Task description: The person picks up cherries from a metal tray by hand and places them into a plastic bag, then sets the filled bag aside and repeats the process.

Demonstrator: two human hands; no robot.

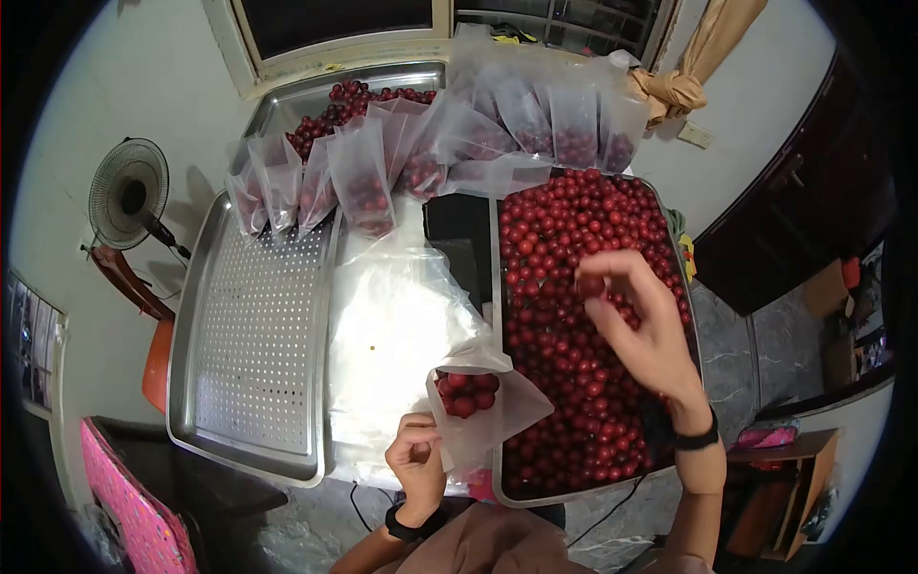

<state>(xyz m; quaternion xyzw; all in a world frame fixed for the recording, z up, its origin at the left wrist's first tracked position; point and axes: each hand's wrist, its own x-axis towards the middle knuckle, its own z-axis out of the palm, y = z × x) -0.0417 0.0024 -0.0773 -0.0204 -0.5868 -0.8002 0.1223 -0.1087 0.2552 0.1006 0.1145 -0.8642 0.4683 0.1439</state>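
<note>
My left hand (419,461) pinches the side of a translucent plastic bag (478,435) near the front of the table. The bag's mouth is spread wide, and several round dark-red fruits (466,392) show inside. My right hand (650,340) is raised over a metal tray (496,325) on the right, its thumb and fingers closed round a red fruit (591,285). Beneath it lies a thick layer of the same fruits (574,215), filling most of that tray.
On the left lies a perforated metal tray (258,316). Flat plastic bags (392,335) cover the middle. Filled bags (359,177) stand in a row behind, before another tray (277,100) of fruit. A fan (129,191) is at the far left.
</note>
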